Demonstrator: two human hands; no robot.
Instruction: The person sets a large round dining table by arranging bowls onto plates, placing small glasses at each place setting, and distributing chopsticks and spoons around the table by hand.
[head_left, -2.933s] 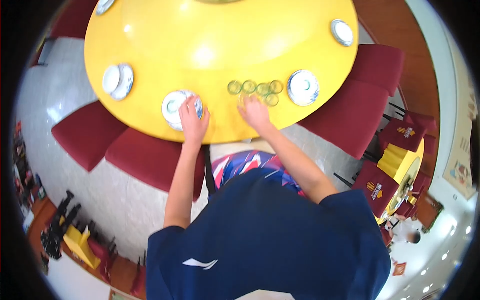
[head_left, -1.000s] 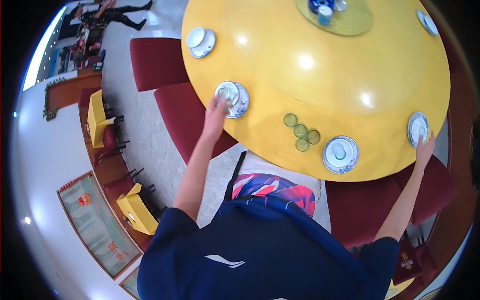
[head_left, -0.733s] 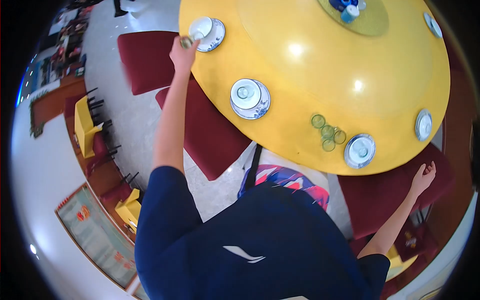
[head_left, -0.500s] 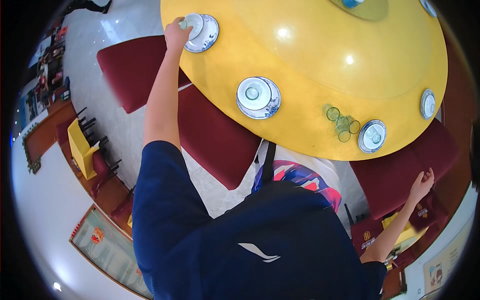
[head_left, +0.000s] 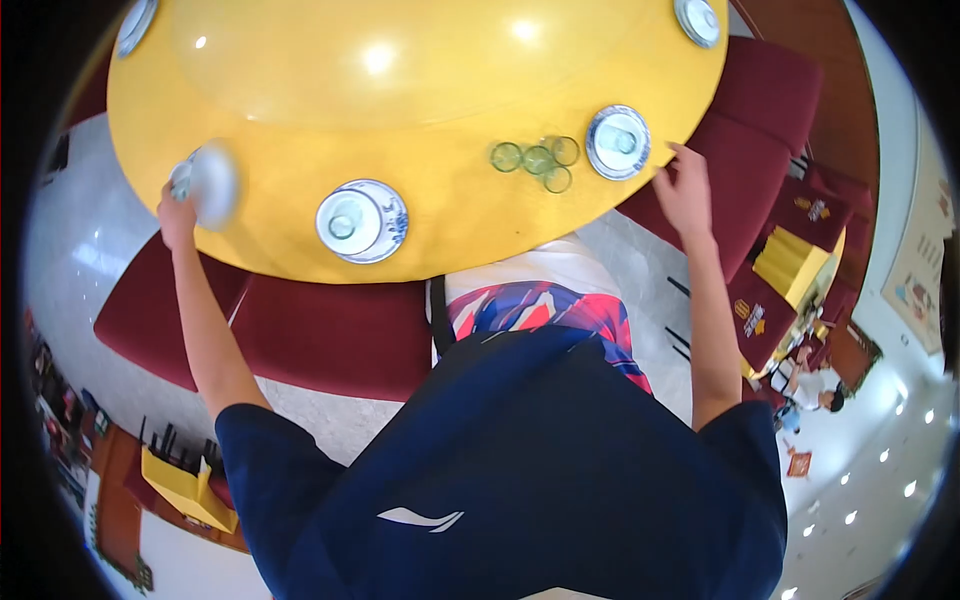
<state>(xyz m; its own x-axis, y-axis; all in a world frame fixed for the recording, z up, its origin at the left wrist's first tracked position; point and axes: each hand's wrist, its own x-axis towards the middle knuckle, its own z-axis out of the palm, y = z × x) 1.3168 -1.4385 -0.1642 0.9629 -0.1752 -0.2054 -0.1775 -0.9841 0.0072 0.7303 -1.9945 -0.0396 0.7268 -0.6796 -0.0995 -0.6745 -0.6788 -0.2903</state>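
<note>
At the left rim of the round table, my left hand (head_left: 177,215) is closed on the edge of a white bowl (head_left: 215,187), which is smeared by motion. Beside those fingers shows a clear glass (head_left: 180,180); I cannot make out whether it is gripped too. A blue-patterned saucer is mostly hidden there. My right hand (head_left: 688,195) is off the table's right edge, empty, with fingers apart. It is nearest to a place setting with a saucer (head_left: 598,165), a bowl and a glass (head_left: 621,142).
The yellow table (head_left: 450,225) holds several green-tinted glasses (head_left: 537,160) grouped together and a bowl on a saucer (head_left: 398,215) with a glass inside. More settings sit at the far edges. Maroon chairs (head_left: 335,335) surround the table. A person (head_left: 805,385) is in the background at right.
My view has turned, so the table appears shifted left. The bowl at my left hand has moved to the right of the glass. My right hand has come up near the table edge.
</note>
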